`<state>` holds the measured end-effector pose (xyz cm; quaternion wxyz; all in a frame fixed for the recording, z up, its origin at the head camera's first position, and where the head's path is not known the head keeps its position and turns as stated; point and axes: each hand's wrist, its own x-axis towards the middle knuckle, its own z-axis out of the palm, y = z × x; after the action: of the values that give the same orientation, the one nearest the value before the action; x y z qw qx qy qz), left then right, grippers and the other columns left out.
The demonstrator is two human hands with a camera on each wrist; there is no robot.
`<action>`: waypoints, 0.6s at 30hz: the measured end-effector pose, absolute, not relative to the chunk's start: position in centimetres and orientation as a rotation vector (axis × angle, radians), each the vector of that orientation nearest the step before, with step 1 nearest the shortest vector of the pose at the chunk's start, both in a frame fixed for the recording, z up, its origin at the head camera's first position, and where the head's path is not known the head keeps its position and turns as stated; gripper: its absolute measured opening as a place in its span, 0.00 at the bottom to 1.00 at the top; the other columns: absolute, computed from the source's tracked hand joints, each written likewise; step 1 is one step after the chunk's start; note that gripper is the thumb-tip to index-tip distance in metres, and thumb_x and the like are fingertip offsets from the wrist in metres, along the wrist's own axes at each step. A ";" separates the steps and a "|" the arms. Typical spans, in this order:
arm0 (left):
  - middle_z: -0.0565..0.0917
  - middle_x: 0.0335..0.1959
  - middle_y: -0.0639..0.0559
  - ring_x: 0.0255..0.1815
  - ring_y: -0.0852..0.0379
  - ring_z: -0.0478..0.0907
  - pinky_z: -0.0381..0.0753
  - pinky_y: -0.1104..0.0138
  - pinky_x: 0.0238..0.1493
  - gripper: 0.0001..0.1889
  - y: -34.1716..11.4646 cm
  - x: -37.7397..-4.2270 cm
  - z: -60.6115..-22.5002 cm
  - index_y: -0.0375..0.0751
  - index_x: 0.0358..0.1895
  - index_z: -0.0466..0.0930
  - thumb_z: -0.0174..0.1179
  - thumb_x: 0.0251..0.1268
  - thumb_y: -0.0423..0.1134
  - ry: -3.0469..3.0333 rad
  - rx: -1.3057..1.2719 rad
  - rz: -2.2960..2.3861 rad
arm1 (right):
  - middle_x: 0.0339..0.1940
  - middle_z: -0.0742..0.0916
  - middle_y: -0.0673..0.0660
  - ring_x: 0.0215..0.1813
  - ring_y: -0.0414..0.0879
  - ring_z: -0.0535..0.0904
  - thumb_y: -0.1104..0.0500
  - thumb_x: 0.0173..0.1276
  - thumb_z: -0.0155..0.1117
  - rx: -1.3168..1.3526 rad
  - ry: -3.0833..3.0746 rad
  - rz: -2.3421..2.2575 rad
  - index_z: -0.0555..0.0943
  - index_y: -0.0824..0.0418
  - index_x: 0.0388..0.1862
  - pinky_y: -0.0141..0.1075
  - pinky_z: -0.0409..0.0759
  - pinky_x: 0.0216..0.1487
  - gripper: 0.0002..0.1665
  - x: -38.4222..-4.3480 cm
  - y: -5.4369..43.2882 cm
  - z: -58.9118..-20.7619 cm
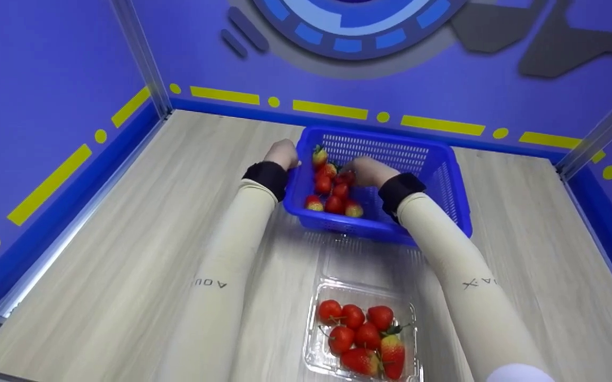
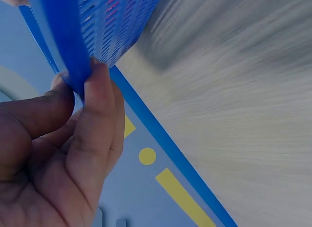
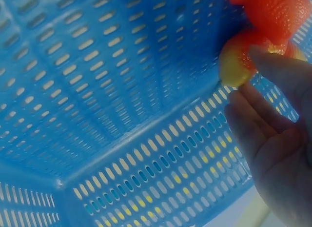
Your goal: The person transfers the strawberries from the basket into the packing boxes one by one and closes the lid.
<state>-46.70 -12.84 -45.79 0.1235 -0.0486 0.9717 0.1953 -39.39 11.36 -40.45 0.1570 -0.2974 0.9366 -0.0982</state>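
Observation:
My left hand (image 1: 283, 154) grips the left rim of a blue plastic basket (image 1: 380, 231); in the left wrist view, its thumb and fingers (image 2: 100, 90) pinch that edge. My right hand (image 1: 368, 171) reaches down inside the basket, beside the pile of fruit. In the right wrist view, its thumb overlaps a red-and-yellow strawberry (image 3: 236, 66), with the fingers below it and a gap between. Strawberries (image 1: 353, 209) and smooth red fruits (image 1: 340, 190) lie along the basket's left side. Part of the pile is hidden by the right hand.
A clear plastic clamshell box (image 1: 314, 345) stands in front of the basket, its lid laid back toward it. Several strawberries (image 1: 392, 350) and round red fruits (image 1: 341, 338) with thin stems lie inside. Blue panels (image 1: 221, 74) enclose the wooden table (image 1: 141, 212).

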 end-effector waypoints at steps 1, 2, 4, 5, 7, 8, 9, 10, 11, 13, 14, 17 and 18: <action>0.86 0.54 0.43 0.50 0.50 0.81 0.83 0.63 0.54 0.18 -12.7 -45.8 -45.0 0.35 0.52 0.84 0.67 0.62 0.42 2.848 -0.133 0.572 | 0.59 0.87 0.67 0.59 0.62 0.82 0.74 0.62 0.61 -0.848 2.680 -0.278 0.84 0.65 0.61 0.52 0.79 0.69 0.27 -39.4 11.4 -40.5; 0.86 0.54 0.43 0.50 0.50 0.80 0.83 0.64 0.54 0.18 -12.6 -45.2 -44.4 0.35 0.52 0.83 0.67 0.63 0.41 2.848 -0.128 0.571 | 0.57 0.88 0.67 0.56 0.62 0.82 0.73 0.62 0.62 -0.848 2.678 -0.273 0.84 0.65 0.60 0.52 0.80 0.67 0.26 -39.4 11.3 -40.5; 0.85 0.55 0.43 0.50 0.51 0.80 0.82 0.65 0.53 0.18 -12.6 -45.0 -44.4 0.34 0.53 0.83 0.65 0.64 0.40 2.854 -0.115 0.567 | 0.54 0.88 0.68 0.51 0.60 0.82 0.72 0.62 0.64 -0.846 2.672 -0.265 0.84 0.66 0.59 0.52 0.81 0.63 0.25 -39.3 11.3 -40.5; 0.86 0.53 0.43 0.47 0.51 0.80 0.82 0.65 0.50 0.17 -12.5 -44.9 -44.5 0.34 0.51 0.83 0.65 0.63 0.40 2.875 -0.117 0.558 | 0.53 0.88 0.68 0.50 0.60 0.81 0.71 0.62 0.64 -0.839 2.667 -0.268 0.84 0.66 0.59 0.52 0.82 0.61 0.24 -39.3 11.4 -40.6; 0.87 0.50 0.43 0.43 0.52 0.79 0.80 0.66 0.45 0.16 -12.5 -45.6 -45.5 0.34 0.48 0.84 0.66 0.62 0.41 2.912 -0.123 0.538 | 0.52 0.88 0.69 0.50 0.60 0.81 0.70 0.63 0.64 -0.833 2.654 -0.271 0.83 0.68 0.59 0.52 0.82 0.61 0.23 -39.2 11.4 -40.6; 0.86 0.54 0.43 0.47 0.53 0.80 0.81 0.66 0.48 0.18 -12.6 -45.9 -45.6 0.34 0.52 0.83 0.66 0.63 0.42 2.891 -0.130 0.529 | 0.52 0.88 0.69 0.50 0.60 0.81 0.69 0.64 0.64 -0.836 2.649 -0.269 0.83 0.68 0.59 0.52 0.82 0.61 0.22 -39.2 11.4 -40.7; 0.86 0.55 0.42 0.48 0.52 0.80 0.82 0.65 0.49 0.18 -12.5 -46.3 -46.0 0.34 0.53 0.83 0.66 0.64 0.42 2.892 -0.138 0.519 | 0.52 0.88 0.69 0.51 0.60 0.81 0.69 0.64 0.64 -0.841 2.645 -0.267 0.83 0.69 0.59 0.53 0.82 0.61 0.22 -39.1 11.5 -40.7; 0.85 0.58 0.42 0.51 0.52 0.81 0.83 0.64 0.53 0.20 -12.6 -46.9 -46.4 0.34 0.56 0.82 0.66 0.65 0.43 2.871 -0.148 0.512 | 0.53 0.87 0.70 0.52 0.61 0.82 0.68 0.65 0.63 -0.843 2.638 -0.271 0.82 0.69 0.59 0.53 0.81 0.62 0.22 -39.1 11.5 -40.7; 0.86 0.57 0.41 0.50 0.51 0.82 0.83 0.64 0.51 0.20 -12.6 -47.7 -47.3 0.35 0.55 0.82 0.67 0.65 0.44 2.889 -0.151 0.501 | 0.53 0.87 0.70 0.53 0.62 0.82 0.68 0.66 0.63 -0.839 2.635 -0.273 0.82 0.69 0.59 0.53 0.81 0.62 0.22 -39.1 11.6 -40.6; 0.86 0.58 0.42 0.52 0.51 0.82 0.83 0.63 0.56 0.22 -12.9 -49.0 -48.3 0.36 0.56 0.82 0.68 0.65 0.46 2.872 -0.152 0.509 | 0.53 0.87 0.71 0.54 0.62 0.82 0.68 0.66 0.63 -0.837 2.634 -0.266 0.82 0.70 0.59 0.54 0.81 0.62 0.22 -39.1 11.6 -40.6; 0.85 0.59 0.42 0.55 0.50 0.82 0.83 0.62 0.59 0.23 -13.0 -49.2 -48.4 0.36 0.58 0.82 0.69 0.65 0.47 2.856 -0.151 0.514 | 0.52 0.87 0.71 0.53 0.63 0.82 0.68 0.67 0.62 -0.836 2.636 -0.261 0.82 0.70 0.59 0.54 0.81 0.62 0.21 -39.1 11.7 -40.5; 0.87 0.53 0.43 0.50 0.50 0.82 0.83 0.64 0.55 0.22 -13.4 -49.9 -49.3 0.36 0.52 0.83 0.70 0.63 0.48 2.894 -0.125 0.533 | 0.52 0.87 0.70 0.53 0.62 0.82 0.68 0.66 0.63 -0.825 2.643 -0.275 0.82 0.70 0.58 0.54 0.82 0.61 0.21 -39.2 11.9 -40.4; 0.88 0.49 0.43 0.48 0.50 0.83 0.84 0.65 0.52 0.21 -13.5 -49.7 -49.1 0.36 0.50 0.84 0.71 0.61 0.48 2.895 -0.117 0.561 | 0.52 0.87 0.70 0.53 0.62 0.82 0.69 0.66 0.62 -0.836 2.647 -0.276 0.82 0.70 0.58 0.54 0.82 0.62 0.21 -39.3 12.0 -40.4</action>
<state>-49.68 -13.46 -49.08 0.0950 -0.0395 0.9765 0.1893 -39.25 11.97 -40.39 0.1751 -0.2950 0.9342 -0.0976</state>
